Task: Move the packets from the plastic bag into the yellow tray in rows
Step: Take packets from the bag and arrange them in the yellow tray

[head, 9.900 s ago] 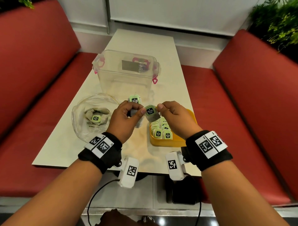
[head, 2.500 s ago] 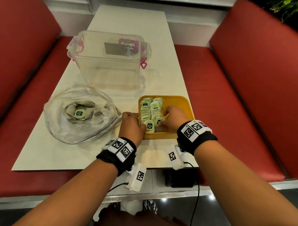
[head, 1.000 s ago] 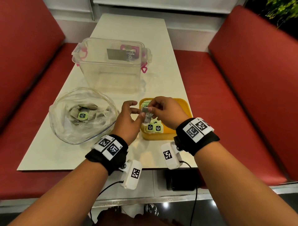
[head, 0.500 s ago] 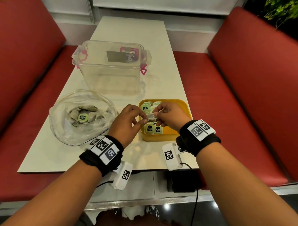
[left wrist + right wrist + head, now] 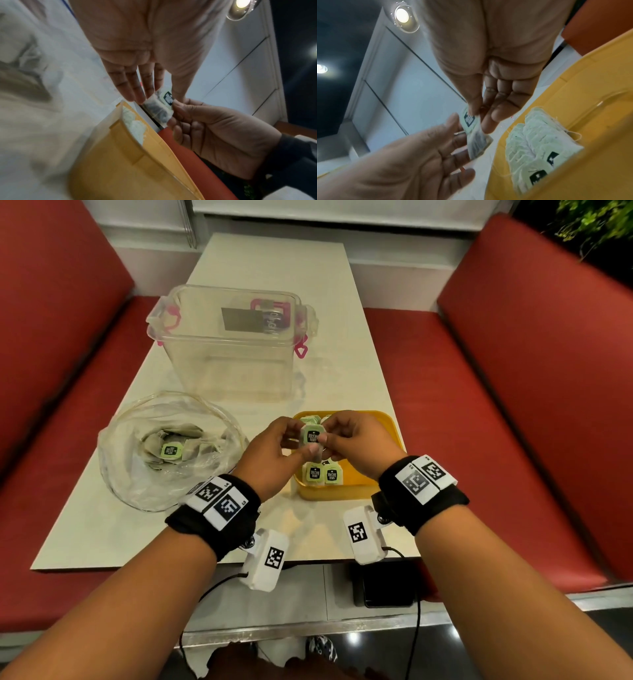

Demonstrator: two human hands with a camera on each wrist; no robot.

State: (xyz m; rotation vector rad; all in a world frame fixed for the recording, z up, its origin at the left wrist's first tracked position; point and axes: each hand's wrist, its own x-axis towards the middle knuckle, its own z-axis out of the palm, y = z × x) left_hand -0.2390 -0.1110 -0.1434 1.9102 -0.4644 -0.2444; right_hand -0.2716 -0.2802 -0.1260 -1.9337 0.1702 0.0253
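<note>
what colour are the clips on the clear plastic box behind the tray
Pink: the clips on the clear plastic box show best in the head view.

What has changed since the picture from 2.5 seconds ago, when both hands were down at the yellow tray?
Both hands rose from the yellow plastic tray; the right hand and left hand now pinch one green-labelled tea packet above it. The clear plastic bag and transparent lidded box stayed put.

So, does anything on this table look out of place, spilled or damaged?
Nothing stands out. The packets stand in two rows inside the yellow tray, the rest lie in the plastic bag, and one packet is pinched between the left hand and the right hand above the tray.
</note>
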